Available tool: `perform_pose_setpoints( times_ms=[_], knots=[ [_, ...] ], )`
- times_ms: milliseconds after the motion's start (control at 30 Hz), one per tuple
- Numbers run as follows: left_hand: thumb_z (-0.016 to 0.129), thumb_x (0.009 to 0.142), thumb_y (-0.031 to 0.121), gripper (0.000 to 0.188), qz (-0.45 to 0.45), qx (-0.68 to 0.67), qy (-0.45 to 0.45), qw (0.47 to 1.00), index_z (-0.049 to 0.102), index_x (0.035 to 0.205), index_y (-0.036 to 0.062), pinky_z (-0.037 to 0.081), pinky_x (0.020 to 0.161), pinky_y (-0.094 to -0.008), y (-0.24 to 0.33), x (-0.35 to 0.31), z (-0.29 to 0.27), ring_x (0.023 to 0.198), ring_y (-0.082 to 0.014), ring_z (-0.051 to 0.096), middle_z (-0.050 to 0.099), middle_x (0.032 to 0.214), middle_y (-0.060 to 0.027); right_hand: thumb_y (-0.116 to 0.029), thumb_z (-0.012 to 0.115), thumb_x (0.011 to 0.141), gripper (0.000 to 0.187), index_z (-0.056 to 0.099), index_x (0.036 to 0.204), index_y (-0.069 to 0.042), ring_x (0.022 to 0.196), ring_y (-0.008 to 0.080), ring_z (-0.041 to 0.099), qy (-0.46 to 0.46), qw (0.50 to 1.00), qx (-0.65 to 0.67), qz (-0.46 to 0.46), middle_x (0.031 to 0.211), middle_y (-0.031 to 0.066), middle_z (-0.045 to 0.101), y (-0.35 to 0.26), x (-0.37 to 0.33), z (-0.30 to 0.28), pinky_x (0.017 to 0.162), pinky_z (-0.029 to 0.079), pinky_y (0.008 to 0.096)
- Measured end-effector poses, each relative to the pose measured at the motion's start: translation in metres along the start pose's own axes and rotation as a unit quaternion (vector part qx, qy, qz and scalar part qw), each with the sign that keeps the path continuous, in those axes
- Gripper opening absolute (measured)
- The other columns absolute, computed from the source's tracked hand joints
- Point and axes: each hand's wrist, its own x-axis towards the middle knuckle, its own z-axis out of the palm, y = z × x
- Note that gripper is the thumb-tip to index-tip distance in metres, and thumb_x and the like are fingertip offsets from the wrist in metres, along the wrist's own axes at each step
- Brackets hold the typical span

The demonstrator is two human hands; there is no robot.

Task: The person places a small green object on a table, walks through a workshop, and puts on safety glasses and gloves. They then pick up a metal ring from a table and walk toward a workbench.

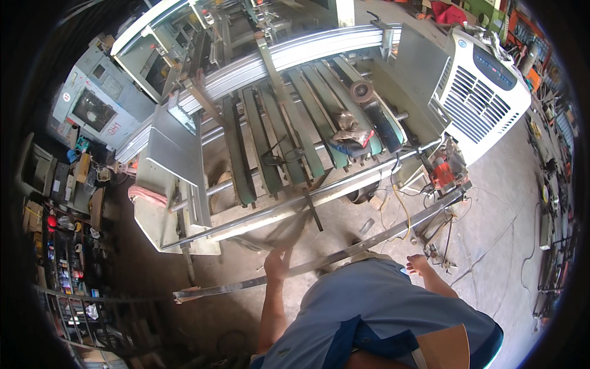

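Note:
A long dark metal bar (369, 244) slants across in front of me, from the lower left up to the right. My left hand (278, 265) is closed round it, left of the middle. My right hand (418, 265) is off the bar, near my hip, with loosely spread fingers and nothing visible in them. Beyond the bar stands a machine frame with several green belts (247, 147). On the belts lie a pair of glasses (284, 158), a crumpled glove or rag (352, 133) and what looks like an angle grinder with a round disc (361, 91).
A white air cooler (482, 86) stands to the right of the frame. A red device (441, 174) and loose cables are near the bar's right end. Crowded shelves (64, 258) line the left; tools and parts (547, 203) lie along the right. A pink cloth (147, 196) hangs at the frame's left corner.

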Motion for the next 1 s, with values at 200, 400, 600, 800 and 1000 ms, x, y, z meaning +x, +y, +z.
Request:
perform_pose_setpoints(
  times_ms=[200,400,600,800,1000],
  knots=[
    [0.062,0.093,0.030,0.029,0.045,-0.131,0.125,0.982,0.070,0.097,0.0034,0.050,0.074,-0.0363,0.037,0.078,-0.037,0.085,-0.0316,0.066,0.070,0.090,-0.0143,-0.034,0.062,0.089,0.039,0.058,0.113,-0.003,0.077,0.0260,0.069,-0.012,1.000,-0.008,0.002,0.096,0.0135,0.068,0.001,-0.001,0.002,0.061,0.055,0.0423],
    [0.068,0.086,0.042,0.043,-0.007,-0.090,0.189,0.978,0.068,0.099,0.0017,0.051,0.074,-0.0460,0.086,0.229,-0.043,0.086,-0.0377,0.067,0.070,0.089,-0.0187,-0.035,0.061,0.091,0.035,0.059,0.108,-0.005,0.073,0.0260,0.067,-0.047,0.999,-0.003,0.007,0.094,0.0133,0.067,0.010,0.026,0.002,0.057,0.053,0.0408],
    [0.068,0.084,0.035,0.050,-0.147,-0.202,0.113,0.962,0.059,0.099,-0.0119,0.059,0.063,-0.0429,0.105,0.287,-0.031,0.068,-0.0369,0.070,0.067,0.092,-0.0273,-0.033,0.063,0.090,0.031,0.061,0.106,-0.006,0.074,0.0253,0.067,-0.091,0.994,-0.053,0.032,0.091,0.0120,0.068,-0.029,0.057,0.019,0.058,0.053,0.0401],
    [0.063,0.082,0.015,0.036,-0.114,-0.303,0.053,0.944,0.059,0.106,-0.0124,0.058,0.053,-0.0341,0.100,0.278,-0.034,0.060,-0.0243,0.069,0.068,0.091,-0.0212,-0.030,0.064,0.089,0.028,0.064,0.104,-0.007,0.074,0.0246,0.067,-0.106,0.988,-0.113,0.026,0.088,0.0107,0.069,-0.074,0.066,0.012,0.060,0.053,0.0394],
    [0.059,0.086,0.011,0.035,-0.043,-0.432,0.022,0.901,0.059,0.117,-0.0055,0.057,0.054,-0.0287,0.071,0.197,-0.068,0.059,-0.0139,0.061,0.065,0.087,-0.0099,-0.028,0.065,0.088,0.025,0.067,0.102,-0.008,0.074,0.0239,0.067,-0.130,0.969,-0.210,0.015,0.085,0.0094,0.069,-0.079,0.050,0.021,0.061,0.054,0.0386]
  ],
)
